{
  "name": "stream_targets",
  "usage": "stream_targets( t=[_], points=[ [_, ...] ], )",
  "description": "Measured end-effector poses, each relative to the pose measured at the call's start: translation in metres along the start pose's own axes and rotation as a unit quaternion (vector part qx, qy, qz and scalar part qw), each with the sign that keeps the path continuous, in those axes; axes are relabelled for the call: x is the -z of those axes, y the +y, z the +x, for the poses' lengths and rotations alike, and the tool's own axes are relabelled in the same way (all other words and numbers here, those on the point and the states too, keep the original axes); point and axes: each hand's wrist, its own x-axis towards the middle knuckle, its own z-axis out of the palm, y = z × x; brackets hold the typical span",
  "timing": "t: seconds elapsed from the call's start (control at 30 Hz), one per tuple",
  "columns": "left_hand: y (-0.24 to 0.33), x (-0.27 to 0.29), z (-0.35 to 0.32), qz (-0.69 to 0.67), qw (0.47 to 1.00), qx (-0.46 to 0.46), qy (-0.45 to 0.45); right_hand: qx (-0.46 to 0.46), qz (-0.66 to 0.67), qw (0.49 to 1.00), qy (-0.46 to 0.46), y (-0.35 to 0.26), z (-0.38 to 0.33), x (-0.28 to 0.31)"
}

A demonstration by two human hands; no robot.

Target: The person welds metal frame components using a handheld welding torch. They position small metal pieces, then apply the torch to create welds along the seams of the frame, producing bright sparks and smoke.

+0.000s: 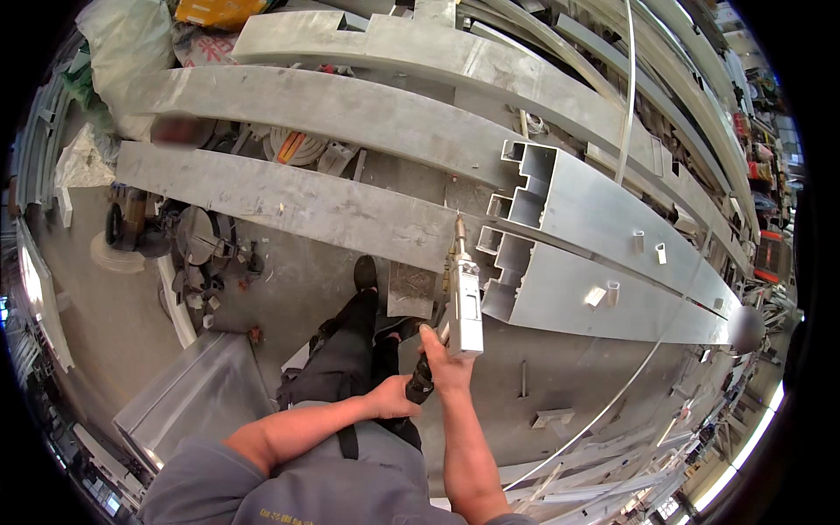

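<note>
My right hand [449, 363] is closed around the lower end of a power drill [466, 306] with a long, boxy silver body. Its narrow tip points away from me, beside the near end of a flat grey metal beam. Below it, my left hand [394, 398] grips the drill's black handle [420, 381]; some of its fingers are hidden. Just right of the tool are the open ends of two silver aluminium profiles [595, 297], [626, 206] lying side by side. Small cut pieces rest on top of them.
Long grey beams [289, 197] cross in front on supports, with more metal lengths stacked behind. A cable coil [297, 146] lies between beams. To the left are a round dark machine [206, 236] and a large metal box [197, 394]. A thin pale strip [595, 420] slants at right.
</note>
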Motion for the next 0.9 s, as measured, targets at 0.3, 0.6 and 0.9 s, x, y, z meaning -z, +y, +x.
stream_targets(
  t=[0.3,0.6,0.9],
  points=[
    [0.01,0.002,0.005,0.046,0.997,0.057,0.01,-0.024,0.015,0.999,-0.031,0.01,0.015,0.007],
    [0.009,0.005,0.005,-0.014,0.997,0.063,0.041,-0.022,0.038,0.996,-0.079,0.005,0.024,-0.009],
    [0.019,0.003,-0.002,-0.012,0.998,0.053,0.033,-0.019,0.018,0.998,-0.049,0.004,0.015,0.0]
  ],
)
